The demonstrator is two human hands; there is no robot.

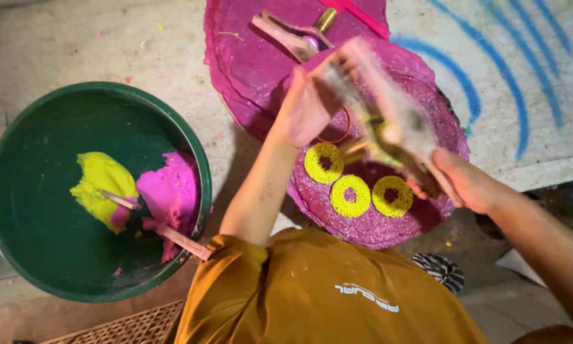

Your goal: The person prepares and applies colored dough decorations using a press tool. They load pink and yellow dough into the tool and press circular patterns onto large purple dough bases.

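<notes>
Both hands, left hand (304, 111) & right hand (463, 181), grip a blurred metal press (388, 124) over a magenta mat (363, 229) w/ three yellow rings (350, 195). Green basin (25, 159) at left holds yellow dough (102, 181) & pink dough (172, 188).

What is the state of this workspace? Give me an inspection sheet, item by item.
Surface: pale concrete floor with blue painted arcs at right and coloured specks.
Job's things: blurred wooden press tool held over a magenta mesh mat; three yellow noodle rings lie on the mat.
Clutter: green basin with yellow dough, pink dough and a wooden stick; second press on stacked magenta mats behind; woven tray corner at bottom left.
Grippers: left hand and right hand both grip the press.
Cables: nothing seen.
Surroundings: orange shirt in foreground; striped item by the knee, unclear.
</notes>
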